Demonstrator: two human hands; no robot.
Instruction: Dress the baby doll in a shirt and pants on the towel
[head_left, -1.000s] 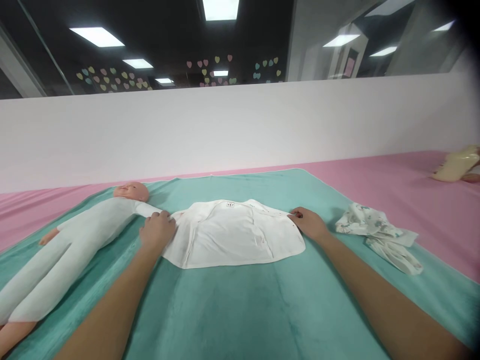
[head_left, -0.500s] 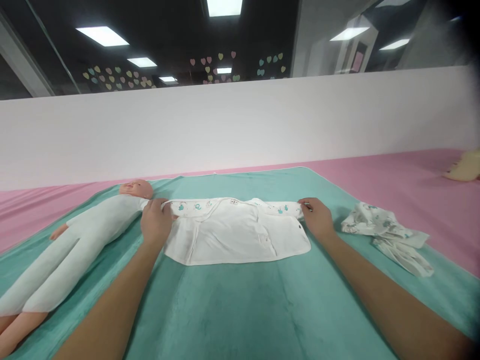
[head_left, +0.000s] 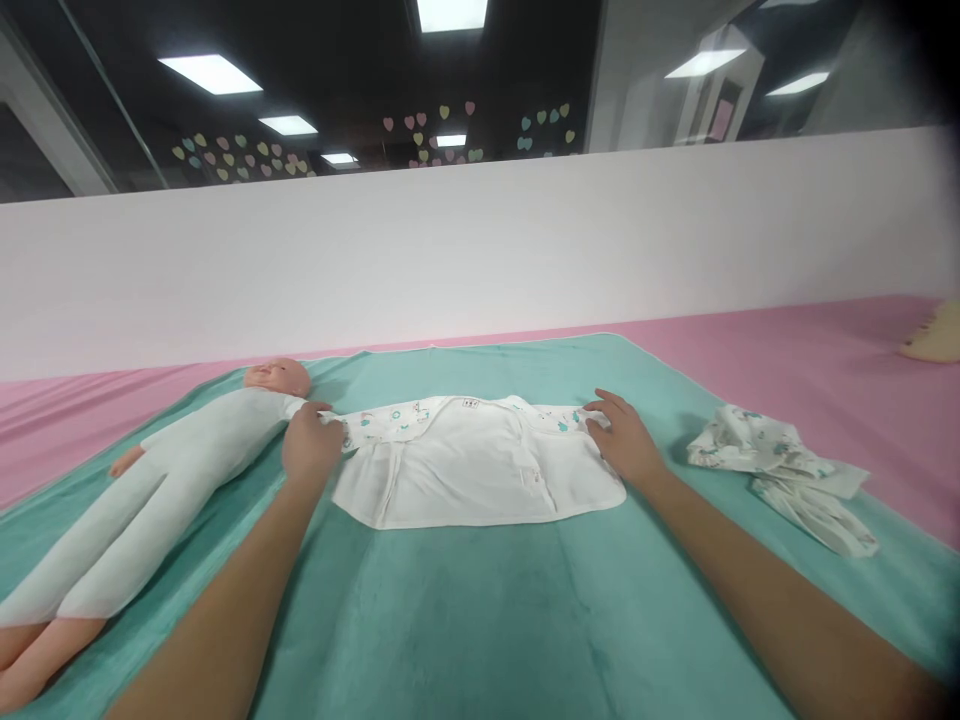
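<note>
Limp white cotton baby shirt (head_left: 472,480) lying mid-way on a teal plush blanket (head_left: 480,630), looking light and soft, best taken along its printed far fold; left hand (head_left: 311,447) is pinching that fold's end beside a white-suited vinyl infant doll (head_left: 214,450), right hand (head_left: 624,440) resting open, not gripping.

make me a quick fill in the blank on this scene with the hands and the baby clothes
The white baby garment lies on a teal blanket, which lies on a ____ sheet.
The baby doll lies face ____.
The left hand touches the garment at the end nearest the ____.
The crumpled printed cloth lies beyond the right hand, toward the ____ side of the view.

Missing words: pink; up; doll; right.
</note>
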